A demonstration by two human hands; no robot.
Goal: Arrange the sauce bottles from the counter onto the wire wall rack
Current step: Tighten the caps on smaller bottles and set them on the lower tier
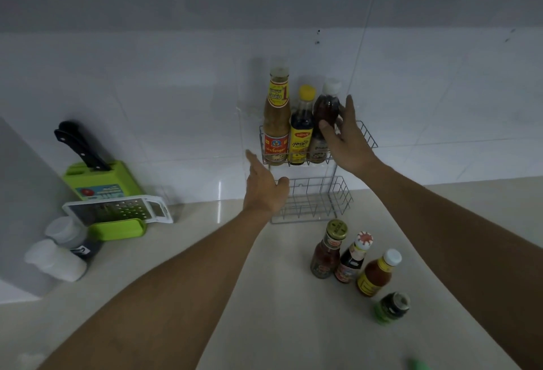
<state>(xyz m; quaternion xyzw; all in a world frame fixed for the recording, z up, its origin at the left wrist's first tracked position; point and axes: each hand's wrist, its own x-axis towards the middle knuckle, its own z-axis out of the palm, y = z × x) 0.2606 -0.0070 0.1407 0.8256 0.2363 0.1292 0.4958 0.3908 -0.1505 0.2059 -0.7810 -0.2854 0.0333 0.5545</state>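
A two-tier wire wall rack (367,134) hangs on the white tiles. Its upper shelf holds a tall tan sauce bottle (276,122), a dark bottle with a yellow cap (301,131) and a dark bottle with a white cap (326,108). My right hand (345,140) is wrapped around the white-capped bottle, thumb in front, fingers behind. My left hand (263,187) hovers open beside the rack's left edge, holding nothing. The lower shelf (314,202) has no bottles. On the counter stand a gold-lidded jar bottle (327,252), a dark bottle with a red-white cap (352,261), an orange chilli sauce bottle (377,274) and a green-labelled jar (392,308).
At the left stand a green knife block with a black-handled knife (97,169), a white grater on a green box (120,211) and two white-capped containers (61,249). A grey appliance side (20,208) closes off the far left. The beige counter (264,296) stretches below.
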